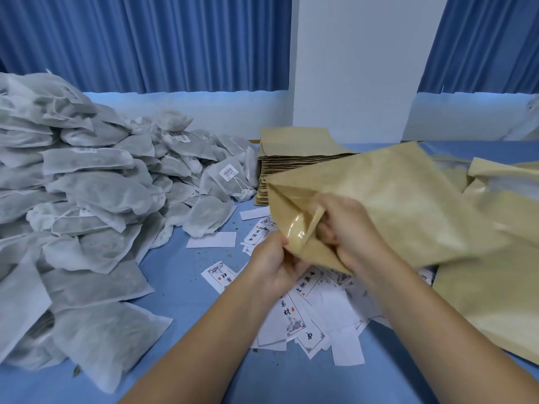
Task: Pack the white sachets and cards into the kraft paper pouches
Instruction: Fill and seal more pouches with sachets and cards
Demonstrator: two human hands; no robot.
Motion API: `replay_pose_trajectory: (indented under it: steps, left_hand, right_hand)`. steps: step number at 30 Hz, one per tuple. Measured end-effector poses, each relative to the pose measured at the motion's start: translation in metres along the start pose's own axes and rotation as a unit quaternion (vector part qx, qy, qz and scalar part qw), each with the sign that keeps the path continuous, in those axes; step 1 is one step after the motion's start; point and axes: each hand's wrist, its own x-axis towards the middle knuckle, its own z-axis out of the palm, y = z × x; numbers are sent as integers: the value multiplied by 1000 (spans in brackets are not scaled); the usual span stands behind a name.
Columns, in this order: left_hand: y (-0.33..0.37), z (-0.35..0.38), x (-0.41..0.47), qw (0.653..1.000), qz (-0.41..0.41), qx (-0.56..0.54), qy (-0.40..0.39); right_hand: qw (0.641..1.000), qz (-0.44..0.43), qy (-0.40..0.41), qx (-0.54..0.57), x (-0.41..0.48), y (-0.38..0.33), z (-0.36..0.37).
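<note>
Opening step: fingers of left hand (272,262) and right hand (348,228) pinch pouch (393,199) mouth apart; next, likely load sachet (208,218) and card (221,275).

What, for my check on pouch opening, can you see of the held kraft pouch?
The kraft pouch is tan paper, lightly creased, with a glossy lining showing at its mouth. It is held above the scattered cards, mouth toward the person, body slanting away rightward, far end blurred. The left hand pinches the near lip; the right hand grips the other lip, parting the mouth.
</note>
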Motion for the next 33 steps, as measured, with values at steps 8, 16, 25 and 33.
replay_pose_trajectory:
  steps: [8,16,25,33]
  left_hand:
    - [14,-10,0,959,73,269,42]
    - [28,-38,12,770,242,573,139]
    - [43,-58,19,766,182,602,130]
    - [65,-66,16,786,315,478,234]
  right_hand:
    - [993,-11,-17,-118,-2,16,4]
    - [985,-114,41,-119,-6,8,5]
    - [986,-115,32,-115,-3,13,9]
    - [983,-131,-1,-127,-5,26,24]
